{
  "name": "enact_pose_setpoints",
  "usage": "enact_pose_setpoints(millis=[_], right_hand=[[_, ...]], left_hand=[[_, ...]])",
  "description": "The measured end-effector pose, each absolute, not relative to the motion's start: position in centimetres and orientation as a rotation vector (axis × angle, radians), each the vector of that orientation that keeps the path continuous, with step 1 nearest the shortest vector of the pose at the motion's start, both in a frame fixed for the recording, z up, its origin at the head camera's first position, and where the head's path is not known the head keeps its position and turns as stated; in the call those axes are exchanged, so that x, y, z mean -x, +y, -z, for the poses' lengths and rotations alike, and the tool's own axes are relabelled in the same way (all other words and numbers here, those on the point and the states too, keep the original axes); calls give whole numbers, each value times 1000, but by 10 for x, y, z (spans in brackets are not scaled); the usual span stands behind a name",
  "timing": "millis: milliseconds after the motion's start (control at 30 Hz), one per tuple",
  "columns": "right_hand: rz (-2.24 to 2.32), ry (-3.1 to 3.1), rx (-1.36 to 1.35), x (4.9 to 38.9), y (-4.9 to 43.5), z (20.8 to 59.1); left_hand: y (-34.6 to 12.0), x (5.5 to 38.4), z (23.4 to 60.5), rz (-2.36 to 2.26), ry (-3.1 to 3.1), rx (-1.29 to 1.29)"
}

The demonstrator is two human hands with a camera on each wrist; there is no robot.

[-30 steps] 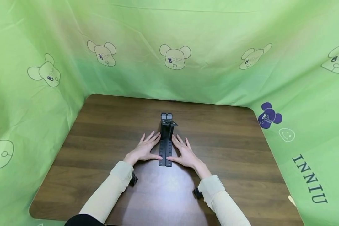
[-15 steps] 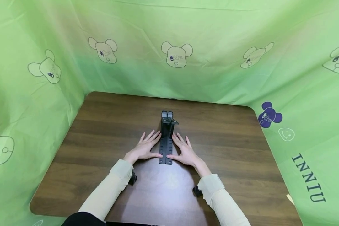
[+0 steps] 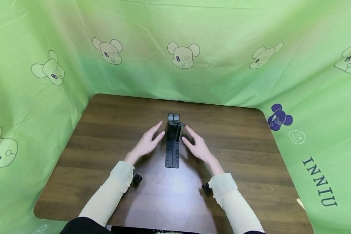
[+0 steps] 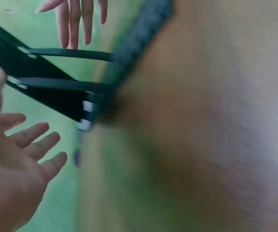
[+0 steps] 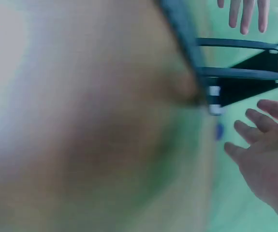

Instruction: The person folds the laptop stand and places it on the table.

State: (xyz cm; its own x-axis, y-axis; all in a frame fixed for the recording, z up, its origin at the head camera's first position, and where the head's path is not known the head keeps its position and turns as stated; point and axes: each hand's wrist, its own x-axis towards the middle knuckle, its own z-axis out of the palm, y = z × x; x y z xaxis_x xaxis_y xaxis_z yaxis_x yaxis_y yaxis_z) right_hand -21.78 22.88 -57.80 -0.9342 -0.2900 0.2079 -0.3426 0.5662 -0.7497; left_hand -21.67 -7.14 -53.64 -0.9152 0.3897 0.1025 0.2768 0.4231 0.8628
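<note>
A black folding stand (image 3: pixel 172 143), which looks like a laptop stand, is on the table with two notched rails side by side and a raised part at the far end. My left hand (image 3: pixel 146 143) hovers just left of the raised part, fingers extended. On the other side is my right hand (image 3: pixel 199 149), its index fingertip close to the small tab (image 3: pixel 179 124); I cannot tell whether it touches. In the left wrist view, two crossbars join the slanted panel (image 4: pixel 42 79) to the rail (image 4: pixel 134 43). My right hand's open fingers (image 5: pixel 247 130) are below the stand in the right wrist view.
The brown wooden table (image 3: pixel 237 139) has rounded far corners. A green curtain (image 3: pixel 216 84) with cartoon bear heads closes in the back and both sides. A dark object (image 3: pixel 152 230) shows at the table's front edge. Both wrist views are partly blurred.
Both hands have lifted off the near rails, thumbs leaving them, and moved forward to either side of the raised part. The stand itself keeps its shape and place.
</note>
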Motion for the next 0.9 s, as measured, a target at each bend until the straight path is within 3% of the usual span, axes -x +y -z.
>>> enact_pose_setpoints(millis=[133, 300, 900], right_hand=[[-1420, -2543, -591, 215, 218, 528], [-1414, -2538, -603, 206, 195, 482], [-1442, -2568, -560, 209, 186, 475]], left_hand=[[-62, 209, 491, -1622, 2543, -639], [-50, 208, 475, -1584, 2602, -727], [-35, 221, 477, -1570, 2617, -700]])
